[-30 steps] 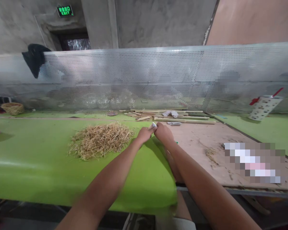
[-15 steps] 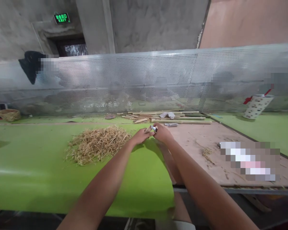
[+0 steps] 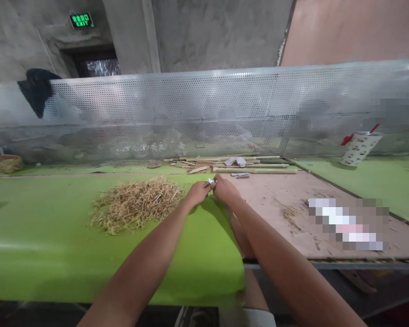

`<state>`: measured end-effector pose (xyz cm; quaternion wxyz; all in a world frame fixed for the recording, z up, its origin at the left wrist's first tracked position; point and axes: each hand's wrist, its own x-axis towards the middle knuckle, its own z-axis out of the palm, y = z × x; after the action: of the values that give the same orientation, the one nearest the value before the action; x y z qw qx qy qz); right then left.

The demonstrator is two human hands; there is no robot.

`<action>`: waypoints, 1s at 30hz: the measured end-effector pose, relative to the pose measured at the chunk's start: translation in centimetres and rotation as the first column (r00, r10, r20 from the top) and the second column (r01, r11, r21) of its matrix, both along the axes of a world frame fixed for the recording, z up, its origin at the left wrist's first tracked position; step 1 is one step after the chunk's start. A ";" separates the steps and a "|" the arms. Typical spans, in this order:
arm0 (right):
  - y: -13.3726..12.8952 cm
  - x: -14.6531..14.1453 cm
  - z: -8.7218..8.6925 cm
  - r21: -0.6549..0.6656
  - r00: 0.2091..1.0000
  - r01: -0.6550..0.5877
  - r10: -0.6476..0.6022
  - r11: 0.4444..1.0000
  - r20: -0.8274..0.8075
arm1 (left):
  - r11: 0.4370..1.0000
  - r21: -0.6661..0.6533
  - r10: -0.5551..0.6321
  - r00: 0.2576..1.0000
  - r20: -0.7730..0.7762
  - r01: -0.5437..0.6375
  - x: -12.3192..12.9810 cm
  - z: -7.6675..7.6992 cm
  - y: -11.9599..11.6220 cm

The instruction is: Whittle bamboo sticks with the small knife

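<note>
Over the green mat (image 3: 204, 254), my left hand (image 3: 197, 194) and my right hand (image 3: 225, 189) meet with fingers pinched together. Between the fingertips shows a small, bright, whitish shiny piece (image 3: 211, 180), too small to name; my right fingers close on it. What my left fingers pinch is mostly hidden. To the left of my hands lies a heap of thin straw-coloured strips (image 3: 139, 204). Just beyond them are long bamboo sticks (image 3: 255, 171) with crumpled pale scraps (image 3: 235, 161) on top, and a folded grey piece (image 3: 240, 175).
A perforated metal screen (image 3: 191, 104) runs along the back. A patterned cup with a red straw (image 3: 359, 149) stands at right, a woven basket (image 3: 5, 162) at far left. Loose shavings (image 3: 289, 215) and a blurred-out flat item (image 3: 347, 225) lie on the pinkish board (image 3: 266, 200).
My hands have drawn closer together, and the flat pale strip seen in my left hand before is now mostly hidden. The whole view has shifted slightly.
</note>
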<state>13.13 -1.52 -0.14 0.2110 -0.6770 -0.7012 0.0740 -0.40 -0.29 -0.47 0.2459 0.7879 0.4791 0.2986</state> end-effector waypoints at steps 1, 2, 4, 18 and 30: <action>0.1 0.1 0.0 -0.005 1.000 -0.010 0.010 1.000 -0.002 | 1.000 0.007 -0.001 1.000 0.012 0.000 0.0 -0.1 0.0; 0.1 0.2 -0.1 -0.007 0.999 -0.032 0.032 0.999 -0.001 | 1.000 0.013 -0.009 1.000 0.029 0.009 0.0 -0.1 0.0; 0.2 0.4 -0.3 0.003 0.994 -0.104 0.104 0.995 0.013 | 0.999 0.023 -0.042 0.998 0.056 0.041 -0.1 -0.1 0.1; -1.0 0.0 0.2 0.019 0.995 -0.002 0.000 1.000 0.099 | 1.000 0.002 -0.022 0.998 0.065 0.022 0.2 -0.6 0.3; -1.3 -0.5 0.0 -0.021 0.993 0.095 -0.093 0.995 0.069 | 0.999 -0.028 0.042 0.992 0.122 -0.038 0.7 -0.9 0.2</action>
<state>12.58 -2.85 -0.15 0.1823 -0.7138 -0.6744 0.0493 0.32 -0.13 -1.36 0.2789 0.7551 0.4827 0.3450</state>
